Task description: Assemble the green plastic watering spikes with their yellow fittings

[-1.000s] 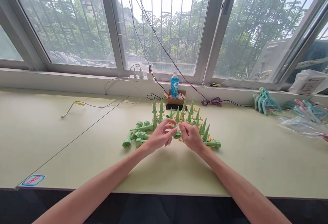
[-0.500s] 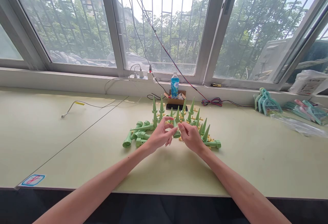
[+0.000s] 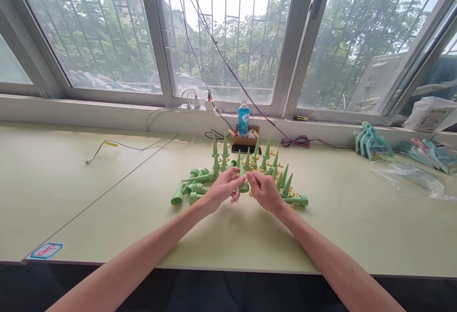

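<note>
A green spike [image 3: 243,188] is held nearly upright by the left hand [image 3: 224,187]; the right hand [image 3: 264,189] is curled narrow beside it, whether gripping anything cannot be told. Open room is given on the worktop [image 3: 235,240] toward its front edge. There, leftward, a red-marked sticker [image 3: 46,251] is seen; the blue bottle [image 3: 243,120]'s lettering cannot be read.

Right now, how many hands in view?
2: left hand holding a green spike, right hand just to the right of that spike. No others visible.
</note>
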{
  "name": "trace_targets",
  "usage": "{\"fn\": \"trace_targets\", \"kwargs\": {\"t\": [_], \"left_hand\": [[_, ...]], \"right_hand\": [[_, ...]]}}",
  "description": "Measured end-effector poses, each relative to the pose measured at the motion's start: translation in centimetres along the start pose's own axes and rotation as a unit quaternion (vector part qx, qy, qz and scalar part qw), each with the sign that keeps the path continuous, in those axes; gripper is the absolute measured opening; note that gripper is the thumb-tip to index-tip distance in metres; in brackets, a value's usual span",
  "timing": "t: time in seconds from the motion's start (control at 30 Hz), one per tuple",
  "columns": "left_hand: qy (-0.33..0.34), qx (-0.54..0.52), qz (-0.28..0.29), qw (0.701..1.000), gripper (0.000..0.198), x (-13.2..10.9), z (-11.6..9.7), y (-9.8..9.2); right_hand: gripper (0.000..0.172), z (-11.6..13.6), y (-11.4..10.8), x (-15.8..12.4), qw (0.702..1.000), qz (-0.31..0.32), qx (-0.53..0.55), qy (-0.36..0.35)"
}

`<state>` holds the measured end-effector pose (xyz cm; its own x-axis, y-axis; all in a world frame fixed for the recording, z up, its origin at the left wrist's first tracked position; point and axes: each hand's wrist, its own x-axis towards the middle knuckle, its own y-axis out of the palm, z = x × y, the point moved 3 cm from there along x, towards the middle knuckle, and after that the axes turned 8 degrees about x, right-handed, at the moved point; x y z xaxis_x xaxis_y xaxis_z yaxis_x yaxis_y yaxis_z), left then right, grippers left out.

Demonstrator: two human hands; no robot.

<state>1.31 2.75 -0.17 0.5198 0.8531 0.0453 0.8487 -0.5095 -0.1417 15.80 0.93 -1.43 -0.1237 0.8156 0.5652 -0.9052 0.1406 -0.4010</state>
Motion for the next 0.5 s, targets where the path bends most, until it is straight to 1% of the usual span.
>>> {"fn": "trace_targets", "kwargs": {"t": [0.3, 0.5], "left_hand": [[0.032, 0.046, 0.008, 0.998, 0.042, -0.12, -0.12, 0.0], [0.058, 0.074, -0.02, 0.995, 0.042, -0.17, -0.12, -0.2]], "right_hand": [[0.043, 0.14, 0.1, -0.14, 1.0, 0.025, 0.002, 0.007], [0.043, 0.08, 0.12, -0.21, 1.0, 0.03, -0.001, 0.003]]}}
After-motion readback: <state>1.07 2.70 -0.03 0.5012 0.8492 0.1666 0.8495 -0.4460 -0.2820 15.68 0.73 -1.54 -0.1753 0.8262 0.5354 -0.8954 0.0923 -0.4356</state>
